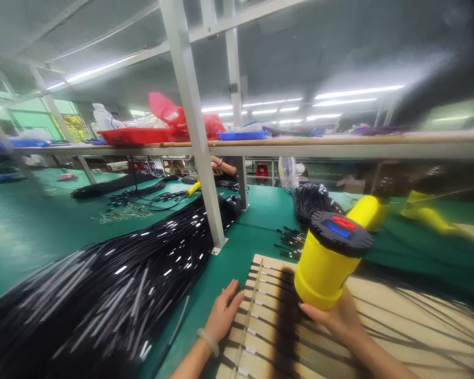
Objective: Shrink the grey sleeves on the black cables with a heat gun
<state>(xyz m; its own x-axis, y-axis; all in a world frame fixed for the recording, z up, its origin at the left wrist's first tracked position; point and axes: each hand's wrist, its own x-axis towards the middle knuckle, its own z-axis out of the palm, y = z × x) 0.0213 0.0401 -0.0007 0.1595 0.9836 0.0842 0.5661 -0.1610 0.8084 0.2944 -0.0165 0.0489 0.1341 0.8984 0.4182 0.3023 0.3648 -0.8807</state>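
Observation:
In the head view my right hand (342, 316) is wrapped around a yellow heat gun (324, 268), whose black end cap carries a red and a blue patch. The heat gun is over a pale wooden board (268, 263), and its nozzle is hidden. Several black cables (256, 316) with white sleeves lie side by side across the board, under a thin strip along its left side. A dark scorched band (284, 331) runs down the board. My left hand (223, 310), fingers stretched out, is at the board's left edge; it holds nothing.
A big bundle of black cables (142, 273) covers the green table (237, 237) on the left. A metal post (201, 126) stands ahead, below a shelf with a red tray (138, 137). Another cable bundle (314, 202) and a fan (287, 171) are beyond. A person's arm (225, 166) shows behind the post.

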